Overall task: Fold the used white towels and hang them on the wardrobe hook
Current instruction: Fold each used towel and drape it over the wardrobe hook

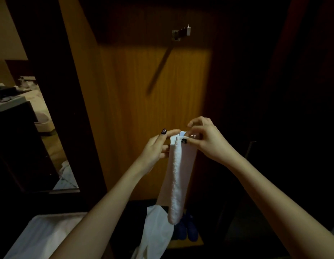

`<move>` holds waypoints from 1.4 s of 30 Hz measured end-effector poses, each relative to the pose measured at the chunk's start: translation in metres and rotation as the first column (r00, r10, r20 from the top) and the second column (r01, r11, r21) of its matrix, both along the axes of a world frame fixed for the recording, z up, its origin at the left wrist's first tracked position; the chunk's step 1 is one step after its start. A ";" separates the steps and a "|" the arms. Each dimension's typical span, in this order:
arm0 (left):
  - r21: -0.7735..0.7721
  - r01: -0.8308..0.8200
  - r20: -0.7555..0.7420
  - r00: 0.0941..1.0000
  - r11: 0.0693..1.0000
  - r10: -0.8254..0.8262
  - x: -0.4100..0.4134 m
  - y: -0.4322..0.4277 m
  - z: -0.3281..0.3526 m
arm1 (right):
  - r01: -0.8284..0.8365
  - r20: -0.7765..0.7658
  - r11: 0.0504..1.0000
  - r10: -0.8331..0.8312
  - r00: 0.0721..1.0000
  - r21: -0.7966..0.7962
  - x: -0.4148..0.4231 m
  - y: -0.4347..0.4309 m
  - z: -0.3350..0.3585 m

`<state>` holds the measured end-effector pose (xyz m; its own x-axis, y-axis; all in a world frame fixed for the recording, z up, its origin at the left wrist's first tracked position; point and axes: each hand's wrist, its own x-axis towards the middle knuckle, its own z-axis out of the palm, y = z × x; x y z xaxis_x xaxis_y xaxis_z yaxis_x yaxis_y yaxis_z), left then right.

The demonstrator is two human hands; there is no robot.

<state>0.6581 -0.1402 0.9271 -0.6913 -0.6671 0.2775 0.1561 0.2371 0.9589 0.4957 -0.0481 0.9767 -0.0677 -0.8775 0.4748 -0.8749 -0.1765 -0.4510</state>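
Okay, the towel is up in the air in front of the wooden wardrobe wall, folded into a narrow strip and hanging from both hands. The right hand pinches the top edge, thumb on the near face and fingers curled over. Its grip is narrow and on cloth. The left hand holds the top left corner, one finger laid along the edge and the rest tucked behind. Its grip is on the towel too, though exact contact is hard to read in the dim light. Holding it by the top probably lets its weight keep the fold straight while the edge is evened for the hook, which is well above and bare. The long axis is near vertical. The top end points up toward the hook, and the bottom end drifts slightly left, in front of the blue shoes. Another white cloth sits lower left.
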 end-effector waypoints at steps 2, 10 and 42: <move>-0.012 0.008 0.000 1.000 1.000 -0.008 0.000 -0.001 0.001 | 0.033 0.065 0.999 -0.032 0.997 -0.012 0.003 -0.004 0.001; -0.102 -0.044 -0.097 0.995 0.994 0.034 -0.001 0.000 -0.002 | 0.120 0.257 0.990 -0.097 0.962 -0.075 0.017 -0.016 -0.005; 0.000 -0.209 0.081 0.975 0.978 0.208 0.001 -0.002 -0.085 | 0.102 0.734 0.993 -0.024 0.679 -0.063 -0.008 -0.024 -0.016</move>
<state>0.6591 -0.1425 0.8421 -0.5565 -0.8011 0.2203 0.0264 0.2480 0.9684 0.4881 -0.0718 0.9604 -0.4811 -0.8137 0.3263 -0.2839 -0.2075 -0.9361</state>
